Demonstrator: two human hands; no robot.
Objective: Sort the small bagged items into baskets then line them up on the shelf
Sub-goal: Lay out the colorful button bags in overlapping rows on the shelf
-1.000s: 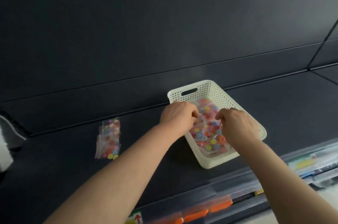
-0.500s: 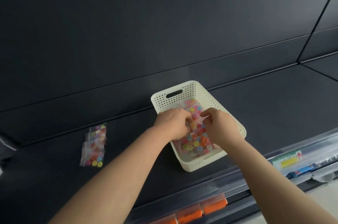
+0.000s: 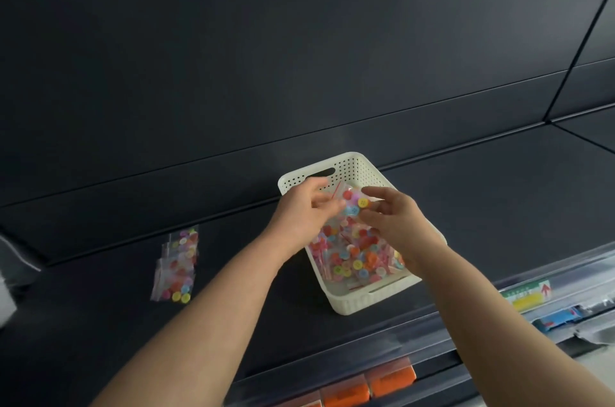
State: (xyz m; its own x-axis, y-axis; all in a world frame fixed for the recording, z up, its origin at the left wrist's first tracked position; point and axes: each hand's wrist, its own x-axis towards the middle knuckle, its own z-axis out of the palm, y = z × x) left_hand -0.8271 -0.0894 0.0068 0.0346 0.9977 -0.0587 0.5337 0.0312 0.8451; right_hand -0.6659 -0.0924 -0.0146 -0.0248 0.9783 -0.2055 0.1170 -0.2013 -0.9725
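A cream perforated basket (image 3: 357, 302) stands on the dark shelf (image 3: 100, 323), holding several clear bags of coloured buttons (image 3: 352, 257). Above its far end, both hands hold one small bag of buttons (image 3: 354, 202) lifted out of the pile. My left hand (image 3: 304, 212) pinches the bag's left side with its fingertips. My right hand (image 3: 397, 220) pinches its right side between thumb and fingers. A separate small stack of button bags (image 3: 178, 265) lies flat on the shelf to the left of the basket.
The shelf's dark back panel (image 3: 299, 57) rises behind the basket. A clear front rail with a green and yellow label (image 3: 527, 295) runs along the shelf edge. Orange packs (image 3: 369, 385) sit on the lower shelf. A white object (image 3: 6, 293) shows at the left edge.
Both hands were down among the bags in the basket; now they have risen with one bag pinched between them. The view has shifted.
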